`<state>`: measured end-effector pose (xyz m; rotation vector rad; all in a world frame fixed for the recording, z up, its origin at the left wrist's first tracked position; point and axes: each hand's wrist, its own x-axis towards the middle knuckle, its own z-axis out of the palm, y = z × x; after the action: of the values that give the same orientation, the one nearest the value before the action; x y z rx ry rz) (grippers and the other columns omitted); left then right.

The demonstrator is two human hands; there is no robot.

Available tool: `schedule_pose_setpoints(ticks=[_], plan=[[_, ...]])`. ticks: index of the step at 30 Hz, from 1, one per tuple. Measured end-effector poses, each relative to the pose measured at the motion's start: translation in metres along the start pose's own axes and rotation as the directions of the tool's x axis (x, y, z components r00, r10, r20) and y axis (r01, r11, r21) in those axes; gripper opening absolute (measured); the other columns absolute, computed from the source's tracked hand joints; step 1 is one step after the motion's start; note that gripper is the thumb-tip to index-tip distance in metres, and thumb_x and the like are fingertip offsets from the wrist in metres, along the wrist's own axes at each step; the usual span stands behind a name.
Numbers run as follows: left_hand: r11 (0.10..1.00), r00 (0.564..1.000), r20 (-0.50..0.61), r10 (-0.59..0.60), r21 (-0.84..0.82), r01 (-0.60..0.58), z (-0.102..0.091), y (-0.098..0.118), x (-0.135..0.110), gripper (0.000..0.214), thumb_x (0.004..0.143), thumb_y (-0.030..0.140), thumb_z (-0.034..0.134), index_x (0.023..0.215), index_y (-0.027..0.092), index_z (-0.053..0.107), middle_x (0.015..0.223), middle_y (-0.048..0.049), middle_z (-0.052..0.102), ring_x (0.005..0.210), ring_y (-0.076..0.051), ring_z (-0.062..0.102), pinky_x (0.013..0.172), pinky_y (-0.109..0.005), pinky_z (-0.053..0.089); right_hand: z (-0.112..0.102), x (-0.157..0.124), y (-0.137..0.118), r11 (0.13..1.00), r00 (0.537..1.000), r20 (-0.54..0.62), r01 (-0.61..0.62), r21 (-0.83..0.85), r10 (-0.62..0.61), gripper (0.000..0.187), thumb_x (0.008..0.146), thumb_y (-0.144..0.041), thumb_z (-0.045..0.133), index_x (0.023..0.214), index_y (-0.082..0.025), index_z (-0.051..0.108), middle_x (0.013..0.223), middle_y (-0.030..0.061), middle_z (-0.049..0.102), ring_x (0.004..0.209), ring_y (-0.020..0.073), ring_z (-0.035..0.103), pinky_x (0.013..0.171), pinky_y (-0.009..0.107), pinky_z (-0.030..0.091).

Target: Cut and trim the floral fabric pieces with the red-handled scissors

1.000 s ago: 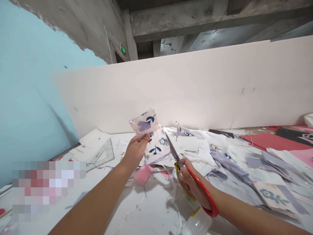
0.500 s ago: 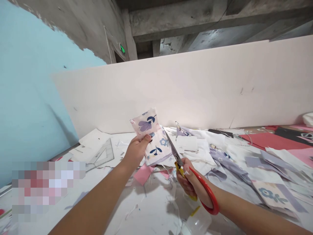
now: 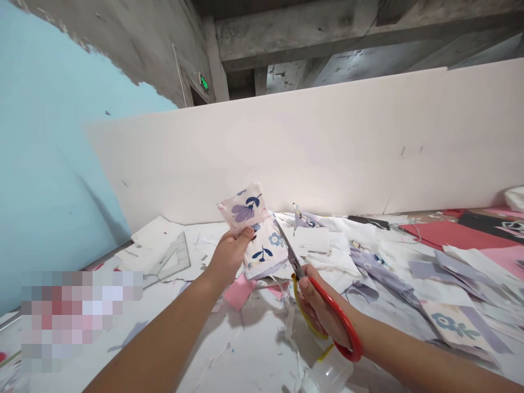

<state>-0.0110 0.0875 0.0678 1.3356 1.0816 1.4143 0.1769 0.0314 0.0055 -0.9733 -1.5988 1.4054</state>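
My left hand (image 3: 228,253) pinches a stack of floral fabric pieces (image 3: 252,229), white with purple and blue flowers, and holds it up over the table. My right hand (image 3: 323,308) grips scissors (image 3: 317,297) with red and yellow handles. Their blades point up and left along the right edge of the fabric stack. Both forearms reach in from the bottom of the view.
The white table (image 3: 245,355) is littered with fabric and paper scraps (image 3: 388,273). A clear triangle ruler (image 3: 170,256) lies at the left, a pink scrap (image 3: 239,291) under the fabric, red and black sheets (image 3: 462,232) at the right. A clear plastic bottle (image 3: 329,374) sits near my right wrist. A white board (image 3: 327,147) stands behind.
The scissor blades have shifted slightly along the fabric's right edge and my right hand has dropped a little. My left hand still holds the fabric stack in much the same place.
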Motion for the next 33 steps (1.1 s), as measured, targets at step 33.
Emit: schedule_pose_setpoints(ticks=[33], plan=[[0.996,0.989,0.150,-0.014,-0.082,0.027,0.003,-0.003,-0.004,0.044,0.067,0.048,0.061,0.095,0.013,0.063,0.077,-0.0072,0.068,0.071,-0.021,0.062,0.066,-0.031,0.046,-0.002,0.000,-0.012,1.000,0.999,-0.050,-0.018,-0.002,0.018,0.048,0.073,-0.071,0.034,0.083,-0.025,0.023,0.054,-0.0108,0.030,0.041,0.0048,0.019,0.037,0.017,0.019]])
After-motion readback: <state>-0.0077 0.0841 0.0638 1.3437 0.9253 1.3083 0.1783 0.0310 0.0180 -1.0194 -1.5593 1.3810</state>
